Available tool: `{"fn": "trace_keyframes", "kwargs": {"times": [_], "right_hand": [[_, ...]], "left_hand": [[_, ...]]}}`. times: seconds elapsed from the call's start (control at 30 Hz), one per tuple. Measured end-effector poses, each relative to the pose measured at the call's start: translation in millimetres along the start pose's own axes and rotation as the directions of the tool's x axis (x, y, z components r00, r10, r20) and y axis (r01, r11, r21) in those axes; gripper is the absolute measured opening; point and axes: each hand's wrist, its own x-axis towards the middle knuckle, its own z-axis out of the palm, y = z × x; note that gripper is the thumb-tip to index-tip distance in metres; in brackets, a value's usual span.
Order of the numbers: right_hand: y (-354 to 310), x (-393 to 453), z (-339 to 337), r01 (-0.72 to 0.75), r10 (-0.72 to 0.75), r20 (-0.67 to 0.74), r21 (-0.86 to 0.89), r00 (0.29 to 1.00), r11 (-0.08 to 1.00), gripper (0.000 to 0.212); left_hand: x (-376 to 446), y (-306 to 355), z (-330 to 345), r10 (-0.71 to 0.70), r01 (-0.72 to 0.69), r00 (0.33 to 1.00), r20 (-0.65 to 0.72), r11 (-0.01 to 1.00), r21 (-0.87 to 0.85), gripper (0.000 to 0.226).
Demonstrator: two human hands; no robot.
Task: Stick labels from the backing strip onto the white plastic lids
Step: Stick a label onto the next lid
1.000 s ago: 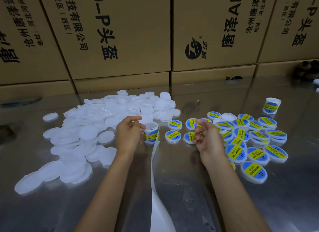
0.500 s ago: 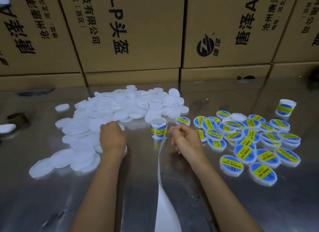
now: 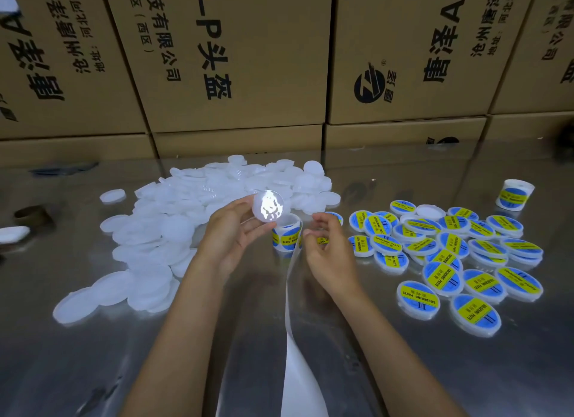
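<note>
White, glossy and round, a plastic lid sits pinched in the left hand above the label roll, while the right hand, fingers curled at the backing strip, nears lids labelled "SOLDERING PASTE".

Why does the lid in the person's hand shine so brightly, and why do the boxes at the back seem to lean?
Head view: the blank lid held by the left hand catches overhead light as patchy glare; the steel table mirrors the cardboard boxes; the wide-angle lens makes the boxes splay outward toward the edges.
</note>
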Motion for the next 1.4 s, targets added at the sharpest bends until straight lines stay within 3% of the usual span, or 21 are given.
{"fn": "trace_keyframes", "kwargs": {"times": [0.1,0.27,0.43,0.63,0.73,0.9,1.03,1.13,1.4], "right_hand": [[-0.2,0.6,0.3,0.021,-0.021,0.014,0.012,1.0,1.0,0.034],[-3.1,-1.9,1.8,0.132,-0.133,0.018,0.023,0.991,0.991,0.035],[-1.9,-2.0,-1.0,0.153,-0.154,0.025,0.017,0.988,0.988,0.037],[10.1,6.2,-0.8,-0.018,0.023,0.165,-0.032,0.986,0.999,0.054],[11.1,5.3,5.0,-0.035,0.054,0.248,-0.08,0.967,0.996,0.059],[9.5,7.1,7.7,-0.013,0.042,0.125,-0.222,0.991,0.975,0.043],[6.7,6.2,6.7,-0.009,0.022,0.053,-0.238,0.998,0.971,0.028],[6.6,4.5,5.2,0.018,-0.007,0.047,-0.235,0.999,0.972,0.024],[8.0,4.9,6.2,0.028,-0.023,0.019,-0.286,1.0,0.958,0.025]], "left_hand": [[-3.3,-0.5,7.2,-0.053,0.058,0.996,0.072,0.996,-0.072,0.025],[-8.8,-6.0,20.4,-0.085,0.074,0.981,0.172,0.995,0.069,0.031],[-10.9,-8.8,24.5,-0.056,0.035,0.982,0.178,0.992,0.118,0.031],[-8.1,-10.1,20.0,0.034,-0.043,0.998,0.053,0.986,0.163,0.021],[-9.4,-11.9,19.6,0.083,-0.088,0.996,0.03,0.972,0.219,0.018],[-11.3,-12.8,20.0,0.123,-0.124,0.992,0.022,0.952,0.278,0.021],[-12.6,-10.7,21.8,0.164,-0.157,0.986,0.003,0.939,0.304,0.021],[-11.4,-10.1,23.7,0.18,-0.166,0.983,-0.019,0.936,0.312,0.017],[-5.5,-19.9,25.0,0.218,-0.221,0.974,0.055,0.882,0.416,0.039]]}}
